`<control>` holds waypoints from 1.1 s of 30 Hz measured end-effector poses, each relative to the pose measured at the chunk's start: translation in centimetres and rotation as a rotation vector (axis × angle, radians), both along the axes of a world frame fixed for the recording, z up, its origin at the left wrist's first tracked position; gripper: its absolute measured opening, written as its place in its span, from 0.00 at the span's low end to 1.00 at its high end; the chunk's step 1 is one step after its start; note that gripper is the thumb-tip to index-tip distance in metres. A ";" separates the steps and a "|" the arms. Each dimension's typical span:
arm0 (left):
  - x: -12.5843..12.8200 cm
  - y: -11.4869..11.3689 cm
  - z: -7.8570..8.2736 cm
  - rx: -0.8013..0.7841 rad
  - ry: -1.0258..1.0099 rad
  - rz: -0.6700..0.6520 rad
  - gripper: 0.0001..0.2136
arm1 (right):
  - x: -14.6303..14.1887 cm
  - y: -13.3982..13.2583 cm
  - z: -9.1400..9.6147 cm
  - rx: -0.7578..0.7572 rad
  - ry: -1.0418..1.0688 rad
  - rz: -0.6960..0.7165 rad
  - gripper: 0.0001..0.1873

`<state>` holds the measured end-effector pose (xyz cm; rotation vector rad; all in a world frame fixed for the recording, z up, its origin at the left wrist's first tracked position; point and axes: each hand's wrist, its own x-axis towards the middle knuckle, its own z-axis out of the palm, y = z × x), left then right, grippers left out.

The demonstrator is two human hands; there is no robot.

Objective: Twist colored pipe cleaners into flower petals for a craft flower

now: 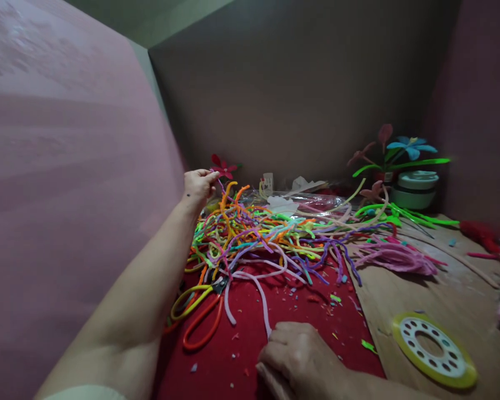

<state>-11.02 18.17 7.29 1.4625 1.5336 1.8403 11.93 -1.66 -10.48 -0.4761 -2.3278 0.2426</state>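
My left hand (200, 186) reaches to the far left of a heap of multicoloured pipe cleaners (254, 233). Its thumb and forefinger pinch a thin purple-pink pipe cleaner (221, 189) that runs down toward the heap. My right hand (298, 355) rests low on the red cloth (216, 372), fingers curled. A lavender pipe cleaner (263, 300) runs from the heap to its knuckles; what lies inside those fingers is hidden. Scissors (202, 314) with one yellow and one red handle lie left of it, their blades partly under the heap.
A roll of yellow tape (435, 350) lies on the brown board (383, 311) at right. Behind it are a pink pipe cleaner bundle (395, 258) and a green pot (414, 190) beside a blue flower (412, 147). A pink wall (66, 222) rises close on the left.
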 end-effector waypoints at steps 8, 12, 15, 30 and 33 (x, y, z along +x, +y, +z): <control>-1.2 -1.5 1.9 0.252 -0.090 0.139 0.05 | 0.1 -0.2 0.2 -0.030 0.000 0.005 0.08; -1.7 -2.2 2.8 0.355 -0.098 0.176 0.04 | 0.3 -0.4 0.4 -0.062 -0.004 0.005 0.09; -1.6 -3.0 3.9 0.427 -0.123 0.201 0.03 | 0.4 -0.5 0.6 -0.086 -0.018 0.005 0.08; 10.9 -8.8 3.8 0.351 -0.104 -0.240 0.05 | 0.8 -0.8 1.8 -0.131 -0.152 -0.044 0.11; 12.4 -8.5 3.4 0.317 -0.031 -0.206 0.05 | 0.8 -0.7 1.8 -0.115 -0.160 -0.050 0.11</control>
